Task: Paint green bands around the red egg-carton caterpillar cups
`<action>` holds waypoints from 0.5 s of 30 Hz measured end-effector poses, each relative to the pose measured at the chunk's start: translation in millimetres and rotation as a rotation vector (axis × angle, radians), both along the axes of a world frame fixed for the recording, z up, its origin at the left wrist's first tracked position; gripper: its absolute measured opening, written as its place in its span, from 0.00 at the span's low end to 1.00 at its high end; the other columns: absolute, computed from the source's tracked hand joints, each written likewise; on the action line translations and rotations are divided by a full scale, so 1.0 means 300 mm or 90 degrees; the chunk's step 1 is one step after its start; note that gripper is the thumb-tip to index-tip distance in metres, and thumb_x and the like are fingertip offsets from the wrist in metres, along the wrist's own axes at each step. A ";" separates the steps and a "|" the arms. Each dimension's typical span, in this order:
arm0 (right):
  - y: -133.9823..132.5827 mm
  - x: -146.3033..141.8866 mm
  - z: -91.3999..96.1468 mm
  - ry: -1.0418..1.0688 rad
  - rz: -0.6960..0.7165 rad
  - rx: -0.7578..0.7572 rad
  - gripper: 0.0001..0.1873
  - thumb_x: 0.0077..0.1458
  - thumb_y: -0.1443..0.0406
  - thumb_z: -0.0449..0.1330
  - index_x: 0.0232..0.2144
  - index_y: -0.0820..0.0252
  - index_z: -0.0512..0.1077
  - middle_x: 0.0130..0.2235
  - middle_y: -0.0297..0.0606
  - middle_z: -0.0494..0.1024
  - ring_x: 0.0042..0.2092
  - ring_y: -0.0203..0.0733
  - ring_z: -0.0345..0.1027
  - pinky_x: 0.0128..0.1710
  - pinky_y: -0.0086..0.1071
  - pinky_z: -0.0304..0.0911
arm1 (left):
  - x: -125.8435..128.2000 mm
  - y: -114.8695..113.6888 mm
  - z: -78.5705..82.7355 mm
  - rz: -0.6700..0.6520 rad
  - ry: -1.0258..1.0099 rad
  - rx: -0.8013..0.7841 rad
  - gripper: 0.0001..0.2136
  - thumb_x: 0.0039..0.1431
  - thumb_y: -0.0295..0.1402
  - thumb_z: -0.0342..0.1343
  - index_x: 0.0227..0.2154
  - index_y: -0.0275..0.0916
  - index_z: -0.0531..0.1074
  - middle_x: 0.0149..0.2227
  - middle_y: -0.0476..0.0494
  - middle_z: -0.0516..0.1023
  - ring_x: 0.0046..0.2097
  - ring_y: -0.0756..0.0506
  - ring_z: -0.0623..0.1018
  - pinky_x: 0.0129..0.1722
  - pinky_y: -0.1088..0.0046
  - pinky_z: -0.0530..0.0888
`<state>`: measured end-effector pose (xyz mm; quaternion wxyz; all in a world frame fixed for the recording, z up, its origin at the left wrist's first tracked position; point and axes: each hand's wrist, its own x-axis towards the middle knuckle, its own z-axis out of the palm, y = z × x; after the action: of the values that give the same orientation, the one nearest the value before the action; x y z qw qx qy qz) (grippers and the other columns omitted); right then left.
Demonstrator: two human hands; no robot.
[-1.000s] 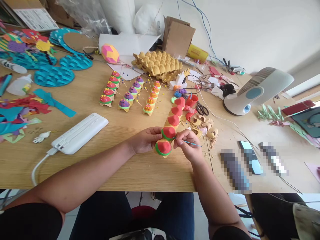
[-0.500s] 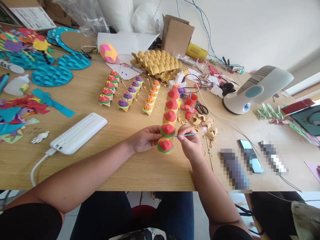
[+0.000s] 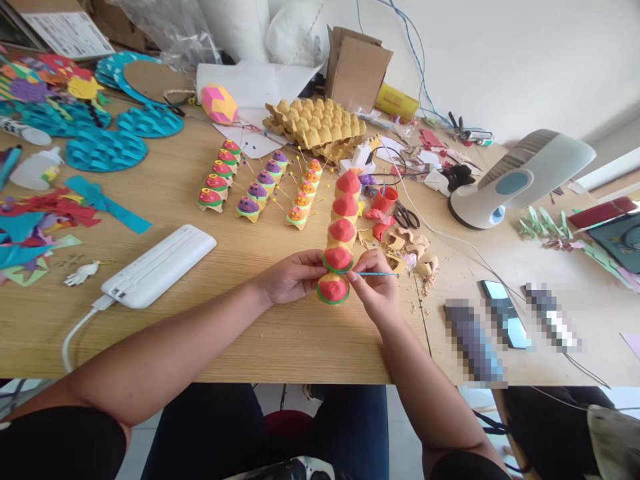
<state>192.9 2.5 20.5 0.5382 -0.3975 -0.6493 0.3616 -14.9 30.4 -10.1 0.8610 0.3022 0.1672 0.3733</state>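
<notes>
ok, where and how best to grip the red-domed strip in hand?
Probably the left edge of the strip, by the second dome from the near end, pinched from the left: it's long and narrow with raised domes, and the right hand with its blue tool occupies the right side.

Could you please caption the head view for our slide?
Left hand holds a red-topped carton strip; right hand, a blue tool at green edging.

The lone view looks forward and down from head height, just behind and above the near edge of the tabletop (image 3: 280,343), close over the wearer's lap (image 3: 200,433), and reaches across to the pale wall (image 3: 500,67) behind the far edge.
</notes>
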 end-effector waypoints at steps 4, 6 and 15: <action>0.000 0.000 -0.005 0.011 0.005 -0.015 0.13 0.60 0.53 0.69 0.31 0.53 0.73 0.35 0.35 0.70 0.39 0.43 0.64 0.41 0.39 0.61 | 0.001 0.000 0.005 0.001 -0.008 -0.004 0.14 0.56 0.27 0.71 0.45 0.36 0.84 0.45 0.40 0.86 0.43 0.47 0.85 0.45 0.74 0.80; 0.001 -0.002 -0.010 -0.007 -0.010 -0.006 0.13 0.60 0.54 0.68 0.31 0.52 0.73 0.35 0.35 0.70 0.38 0.43 0.63 0.40 0.39 0.61 | 0.002 0.000 0.004 0.003 -0.003 -0.007 0.13 0.56 0.27 0.71 0.45 0.36 0.84 0.45 0.40 0.86 0.44 0.47 0.85 0.45 0.75 0.80; -0.003 -0.009 -0.022 -0.079 -0.077 0.074 0.11 0.62 0.57 0.67 0.30 0.52 0.72 0.33 0.35 0.70 0.39 0.44 0.63 0.41 0.41 0.61 | 0.001 0.001 -0.003 -0.010 -0.005 0.000 0.13 0.57 0.27 0.70 0.46 0.37 0.83 0.45 0.40 0.86 0.43 0.46 0.85 0.44 0.75 0.80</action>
<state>190.1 1.6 14.1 0.5398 -0.4257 -0.6763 0.2646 -14.7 30.7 -10.9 0.8646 0.3024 0.1613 0.3675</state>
